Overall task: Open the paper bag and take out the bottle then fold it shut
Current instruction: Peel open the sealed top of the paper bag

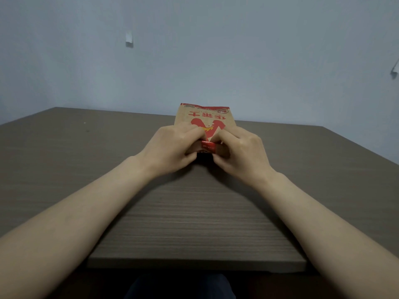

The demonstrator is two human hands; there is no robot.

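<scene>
A brown paper bag (201, 117) with a red rooster print lies flat on the table, its near end folded over and showing a red strip. My left hand (170, 147) pinches that folded end from the left, thumb below and fingers on top. From the right, my right hand (239, 152) grips the same fold. Both hands cover the near part of the bag. No bottle shows; whatever the bag holds is hidden.
The grey-brown wood-grain table (190, 212) runs from its near edge at the bottom to a pale blue wall behind. Two small white tabs are stuck on the wall, one (129, 39) at upper left and one (395, 70) at far right.
</scene>
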